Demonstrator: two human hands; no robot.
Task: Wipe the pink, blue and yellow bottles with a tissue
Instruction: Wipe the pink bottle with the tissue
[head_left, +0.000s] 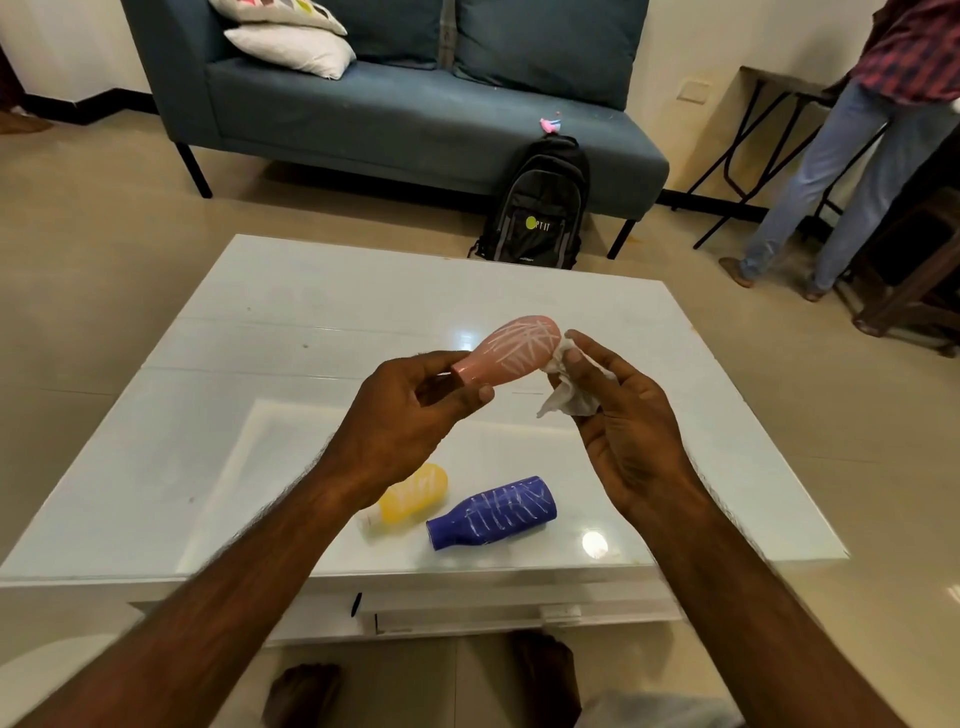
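Note:
My left hand grips the neck of the pink bottle, held on its side above the table with white scribbles on its body. A crumpled white tissue sits in my right hand, pressed against the bottle's base end. Lower down, the blue bottle lies on its side on the white table, also marked with white lines. The yellow bottle lies just left of it, partly hidden by my left wrist.
Beyond the table stands a blue sofa with cushions, and a black backpack leans against it. A person stands at the right by a folding table. My bare feet show under the table's near edge.

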